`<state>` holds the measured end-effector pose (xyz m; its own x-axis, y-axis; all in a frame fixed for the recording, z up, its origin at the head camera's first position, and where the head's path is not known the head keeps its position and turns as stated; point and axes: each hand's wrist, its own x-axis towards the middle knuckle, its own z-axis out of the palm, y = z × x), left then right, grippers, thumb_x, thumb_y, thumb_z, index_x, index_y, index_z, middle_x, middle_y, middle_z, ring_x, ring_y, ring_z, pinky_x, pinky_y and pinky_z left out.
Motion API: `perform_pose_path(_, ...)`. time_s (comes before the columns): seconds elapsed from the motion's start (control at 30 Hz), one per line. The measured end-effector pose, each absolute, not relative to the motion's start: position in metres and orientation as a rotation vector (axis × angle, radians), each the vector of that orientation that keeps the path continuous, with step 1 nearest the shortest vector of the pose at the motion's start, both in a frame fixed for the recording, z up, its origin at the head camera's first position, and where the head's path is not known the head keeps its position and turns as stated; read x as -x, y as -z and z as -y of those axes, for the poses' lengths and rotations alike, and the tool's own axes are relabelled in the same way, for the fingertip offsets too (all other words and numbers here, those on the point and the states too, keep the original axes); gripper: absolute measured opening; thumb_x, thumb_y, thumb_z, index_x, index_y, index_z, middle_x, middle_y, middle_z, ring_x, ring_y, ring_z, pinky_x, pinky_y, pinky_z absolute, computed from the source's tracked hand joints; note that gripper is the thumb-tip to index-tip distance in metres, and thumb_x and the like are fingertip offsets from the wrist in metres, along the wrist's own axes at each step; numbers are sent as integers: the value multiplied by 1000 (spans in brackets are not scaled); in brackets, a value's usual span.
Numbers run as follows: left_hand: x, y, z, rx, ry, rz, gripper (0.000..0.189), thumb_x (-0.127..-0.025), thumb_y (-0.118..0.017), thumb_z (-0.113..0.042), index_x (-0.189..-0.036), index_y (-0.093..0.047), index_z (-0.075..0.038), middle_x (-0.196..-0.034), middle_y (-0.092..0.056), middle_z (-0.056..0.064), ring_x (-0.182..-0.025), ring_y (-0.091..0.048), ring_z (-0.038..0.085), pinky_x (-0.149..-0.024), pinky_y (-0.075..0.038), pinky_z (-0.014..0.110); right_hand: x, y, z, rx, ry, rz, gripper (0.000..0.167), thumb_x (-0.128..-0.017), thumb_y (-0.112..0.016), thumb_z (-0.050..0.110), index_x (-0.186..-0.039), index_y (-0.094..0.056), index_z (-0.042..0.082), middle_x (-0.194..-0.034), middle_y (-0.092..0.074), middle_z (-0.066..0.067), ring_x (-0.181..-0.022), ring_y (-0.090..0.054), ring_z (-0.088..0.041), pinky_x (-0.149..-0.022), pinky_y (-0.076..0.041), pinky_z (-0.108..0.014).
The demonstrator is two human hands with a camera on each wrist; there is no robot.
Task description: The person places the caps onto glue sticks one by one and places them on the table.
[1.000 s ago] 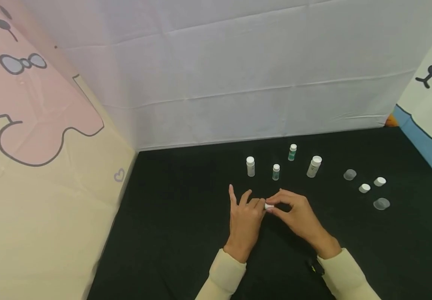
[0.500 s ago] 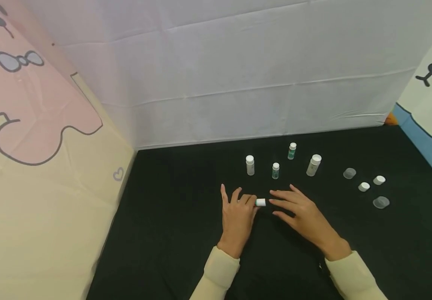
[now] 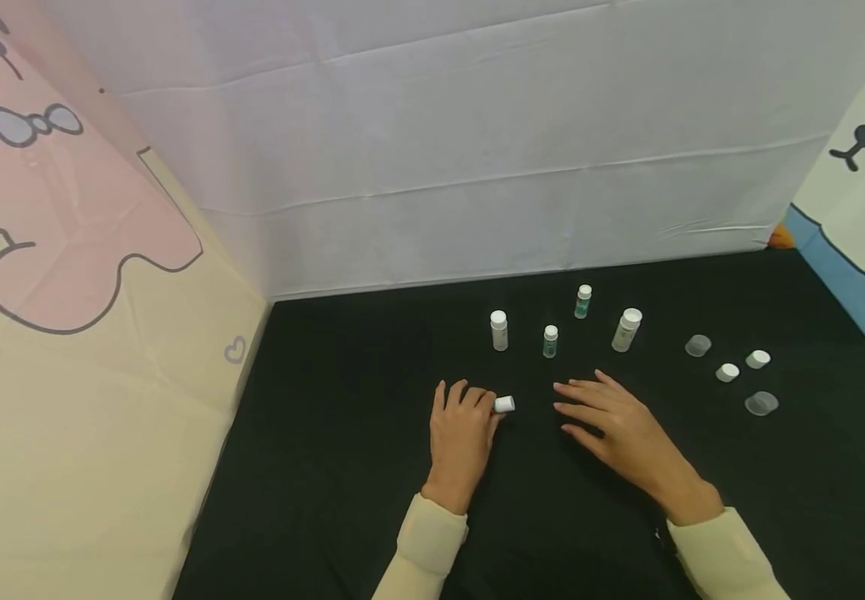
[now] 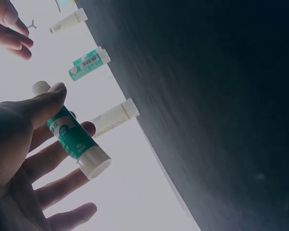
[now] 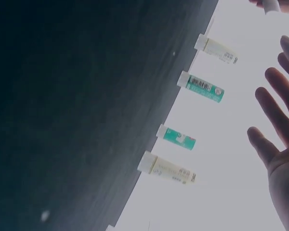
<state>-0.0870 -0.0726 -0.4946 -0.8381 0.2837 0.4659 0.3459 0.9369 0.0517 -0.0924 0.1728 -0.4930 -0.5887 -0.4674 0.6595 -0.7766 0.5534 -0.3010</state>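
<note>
My left hand [image 3: 460, 437] grips a green glue stick [image 4: 72, 132] with white ends, low over the black table. In the left wrist view the thumb lies across its body near one white end, and the fingers are behind it. My right hand [image 3: 620, 429] hovers to the right, apart from the glue stick, its fingers extended and holding nothing. Beyond the hands stand two smaller green glue sticks [image 3: 550, 342] with white caps, between two larger pale tubes, the left pale tube [image 3: 499, 332] and the right pale tube [image 3: 626, 330].
Two white caps [image 3: 728, 372] and two translucent cups or lids [image 3: 762, 403] lie on the right part of the black table [image 3: 327, 467]. A white cloth wall [image 3: 432, 167] rises behind, with printed cloth panels on both sides.
The right hand has let go of the white end of the glue stick and drawn back to the right. Meanwhile the left hand has shifted left with the glue stick.
</note>
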Motion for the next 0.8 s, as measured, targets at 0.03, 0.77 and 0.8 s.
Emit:
perform_pose_path(0.03,87,495,74,448,182,2634,28,-85,-90,-34,-105,-83,-17,-106,-78,-3,-116,-70,25,-110,-51,54,93,493,-174,-997,-790,2278,65,-111,-40,52,-106,-82,3,-122,-77,-14,-108,-72,-38,-129,-18,-26)
perform_pose_path(0.77,99,491,103,330,135,2707,22,-87,-89,-31,-102,-83,-17,-101,-80,-1,-103,-71,23,-105,-53,53,92,491,-229,-849,-726,2330,74,-111,-36,56,-106,-80,-2,-119,-76,-20,-106,-69,-40,-127,-19,-19)
perform_pose_path(0.8,99,491,105,323,131,2711,21,-87,-89,-31,-102,-83,-17,-101,-80,-1,-102,-72,23,-105,-53,53,92,491,-231,-841,-722,2335,74,-111,-35,57,-106,-80,-2,-119,-76,-20,-105,-69,-39,-127,-18,-19)
